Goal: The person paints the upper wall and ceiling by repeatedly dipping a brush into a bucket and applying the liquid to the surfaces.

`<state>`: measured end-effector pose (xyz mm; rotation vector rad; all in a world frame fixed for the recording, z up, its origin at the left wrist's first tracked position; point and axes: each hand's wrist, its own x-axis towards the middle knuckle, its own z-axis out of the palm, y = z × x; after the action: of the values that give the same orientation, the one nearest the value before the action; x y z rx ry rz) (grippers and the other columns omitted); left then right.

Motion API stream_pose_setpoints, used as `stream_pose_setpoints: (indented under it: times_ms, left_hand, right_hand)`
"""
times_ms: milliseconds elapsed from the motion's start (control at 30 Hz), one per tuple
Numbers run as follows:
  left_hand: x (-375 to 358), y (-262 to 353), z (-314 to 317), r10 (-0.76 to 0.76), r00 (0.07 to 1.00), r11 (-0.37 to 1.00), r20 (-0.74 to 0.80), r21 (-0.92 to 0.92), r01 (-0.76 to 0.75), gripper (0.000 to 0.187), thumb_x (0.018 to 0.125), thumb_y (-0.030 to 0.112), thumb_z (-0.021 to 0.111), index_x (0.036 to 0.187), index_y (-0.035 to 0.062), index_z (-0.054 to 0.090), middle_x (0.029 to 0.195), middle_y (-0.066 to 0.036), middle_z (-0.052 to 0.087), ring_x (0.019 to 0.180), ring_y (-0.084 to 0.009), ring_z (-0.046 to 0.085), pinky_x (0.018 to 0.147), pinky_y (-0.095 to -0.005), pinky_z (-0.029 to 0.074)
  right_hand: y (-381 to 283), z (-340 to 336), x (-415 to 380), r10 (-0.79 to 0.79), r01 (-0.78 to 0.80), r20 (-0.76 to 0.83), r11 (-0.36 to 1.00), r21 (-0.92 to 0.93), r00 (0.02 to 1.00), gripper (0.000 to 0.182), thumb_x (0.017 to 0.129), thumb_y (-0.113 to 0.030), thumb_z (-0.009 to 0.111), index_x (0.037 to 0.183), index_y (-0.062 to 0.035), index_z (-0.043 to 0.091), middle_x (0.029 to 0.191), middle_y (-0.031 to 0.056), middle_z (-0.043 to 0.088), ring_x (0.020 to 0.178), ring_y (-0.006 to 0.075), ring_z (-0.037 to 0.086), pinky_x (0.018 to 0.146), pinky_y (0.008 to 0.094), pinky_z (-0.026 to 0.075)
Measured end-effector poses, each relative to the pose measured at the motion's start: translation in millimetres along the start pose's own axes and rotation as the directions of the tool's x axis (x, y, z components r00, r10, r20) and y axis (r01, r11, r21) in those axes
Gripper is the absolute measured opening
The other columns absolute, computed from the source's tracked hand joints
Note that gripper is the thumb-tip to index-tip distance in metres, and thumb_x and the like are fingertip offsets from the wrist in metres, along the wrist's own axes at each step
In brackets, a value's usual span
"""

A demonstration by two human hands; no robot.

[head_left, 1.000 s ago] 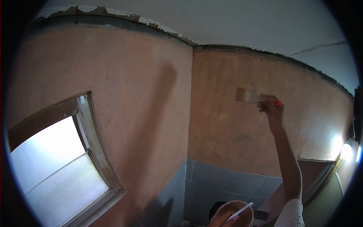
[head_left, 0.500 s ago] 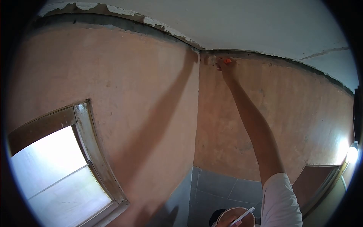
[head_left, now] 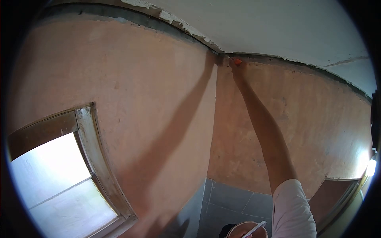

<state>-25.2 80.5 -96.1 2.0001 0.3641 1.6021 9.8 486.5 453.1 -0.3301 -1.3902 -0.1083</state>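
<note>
My right arm reaches up to the top corner of the pinkish wall [head_left: 246, 127]. There my right hand [head_left: 238, 66] is closed around the orange handle of a brush [head_left: 237, 62], whose head lies against the wall's upper edge near the corner, somewhat blurred. At the bottom of the view stands a bucket [head_left: 234, 231] with a white handle [head_left: 254, 229] across its opening. What holds the bucket is hidden, and my left hand cannot be made out.
Overhead is a pale ceiling [head_left: 278, 27] with a ragged edge. A wooden-framed window [head_left: 89, 127] is at the lower left. Grey tiles [head_left: 228, 201] cover the lower wall. A lit lamp [head_left: 371, 167] and a doorway [head_left: 335, 194] are on the right.
The view has shifted slightly, so the corner appears farther right. My right hand has moved the brush a little upward, against the dark strip under the ceiling. The bucket sits slightly lower in view.
</note>
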Motion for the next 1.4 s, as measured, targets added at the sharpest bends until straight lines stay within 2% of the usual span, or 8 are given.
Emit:
stream_pose_setpoints:
  times_ms: [100, 167, 400, 667, 967, 1067, 1267, 1400]
  left_hand:
    - [-5.8, 0.2, 0.7, -0.007, 1.0, 1.0, 0.002, -0.004, 0.007, 0.036, 0.095, 0.002, 0.061, 0.129, -0.002, 0.05, 0.109, -0.018, 0.061, 0.088, -0.0231, 0.063, 0.076, -0.0302, 0.052]
    - [-9.2, 1.3, 1.7, -0.008, 1.0, 1.0, 0.004, -0.01, 0.008, 0.036, 0.095, 0.002, 0.061, 0.129, -0.002, 0.05, 0.109, -0.018, 0.061, 0.087, -0.0229, 0.063, 0.076, -0.03, 0.052]
    - [-6.5, -8.8, -4.2, 0.02, 1.0, 1.0, -0.014, 0.01, -0.02, 0.036, 0.095, 0.002, 0.061, 0.129, -0.0021, 0.051, 0.109, -0.018, 0.061, 0.086, -0.0222, 0.063, 0.075, -0.0293, 0.051]
    - [-16.6, -8.4, -3.7, 0.008, 1.0, 1.0, -0.025, 0.003, -0.008, 0.035, 0.095, 0.002, 0.061, 0.128, -0.0021, 0.051, 0.109, -0.018, 0.06, 0.085, -0.0213, 0.063, 0.073, -0.0285, 0.051]
    - [-15.4, -16.6, -6.1, 0.024, 0.999, 1.0, -0.041, 0.02, -0.023, 0.035, 0.094, 0.002, 0.061, 0.128, -0.0022, 0.052, 0.109, -0.018, 0.06, 0.084, -0.0204, 0.062, 0.072, -0.0276, 0.051]
    - [-22.1, -13.9, -3.8, 0.01, 0.999, 1.0, -0.041, 0.02, -0.009, 0.034, 0.094, 0.002, 0.061, 0.127, -0.0022, 0.053, 0.109, -0.018, 0.06, 0.083, -0.0201, 0.062, 0.071, -0.0273, 0.051]
    - [-27.3, -6.3, 0.5, 0.016, 0.999, 1.0, -0.038, 0.006, -0.016, 0.034, 0.094, 0.002, 0.062, 0.127, -0.0022, 0.053, 0.108, -0.018, 0.059, 0.082, -0.0194, 0.062, 0.07, -0.0267, 0.05]
    - [-24.3, -7.8, 1.1, 0.035, 0.999, 0.999, -0.04, 0.004, -0.035, 0.034, 0.094, 0.001, 0.062, 0.127, -0.0022, 0.054, 0.108, -0.018, 0.059, 0.081, -0.019, 0.062, 0.069, -0.0263, 0.05]
  right_hand:
    - [-30.1, -16.5, -11.9, -0.04, 0.04, -0.042, 0.999, 0.0, 0.998, 0.022, 0.089, -0.023, 0.067, 0.09, -0.0013, 0.065, 0.067, 0.0045, 0.059, 0.066, 0.0138, 0.057, 0.064, 0.0317, 0.047]
    - [-50.2, -26.2, -16.4, -0.122, 0.101, -0.061, 0.957, -0.271, 0.991, 0.019, 0.09, -0.021, 0.066, 0.091, -0.0025, 0.064, 0.066, 0.0043, 0.059, 0.065, 0.0145, 0.057, 0.064, 0.0317, 0.047]
    - [-23.4, 4.2, -9.1, -0.029, 0.031, 0.067, 0.999, -0.025, 0.997, 0.02, 0.09, -0.022, 0.066, 0.087, -0.0026, 0.063, 0.066, 0.0063, 0.058, 0.062, 0.0149, 0.055, 0.061, 0.0334, 0.047]
    - [-34.1, -39.7, -12.4, -0.318, 0.291, 0.011, 0.851, -0.436, 0.948, 0.02, 0.09, -0.023, 0.066, 0.086, -0.0024, 0.065, 0.075, 0.0108, 0.066, 0.069, 0.0201, 0.064, 0.066, 0.0337, 0.049]
    - [-3.8, -0.1, -5.6, 0.012, 0.008, 0.11, 0.983, -0.184, 0.994, 0.021, 0.089, -0.024, 0.067, 0.092, -0.0035, 0.066, 0.075, 0.0087, 0.066, 0.069, 0.0205, 0.063, 0.067, 0.0337, 0.05]
    - [-5.4, -5.8, -12.3, -0.16, 0.16, 0.015, 0.964, -0.212, 0.987, 0.022, 0.089, -0.025, 0.067, 0.094, -0.0039, 0.066, 0.072, 0.0084, 0.065, 0.067, 0.0205, 0.062, 0.065, 0.0328, 0.049]
    - [-59.7, -67.3, -12.4, -0.08, 0.092, 0.045, 0.9, -0.427, 0.996, 0.021, 0.089, -0.024, 0.068, 0.096, -0.0044, 0.069, 0.072, 0.0071, 0.065, 0.063, 0.0169, 0.057, 0.061, 0.0318, 0.047]
    - [-86.7, -94.7, 0.3, -0.125, 0.14, 0.084, 0.968, -0.206, 0.989, 0.022, 0.09, -0.025, 0.069, 0.101, -0.0054, 0.072, 0.074, 0.0064, 0.066, 0.061, 0.0143, 0.056, 0.058, 0.0311, 0.046]
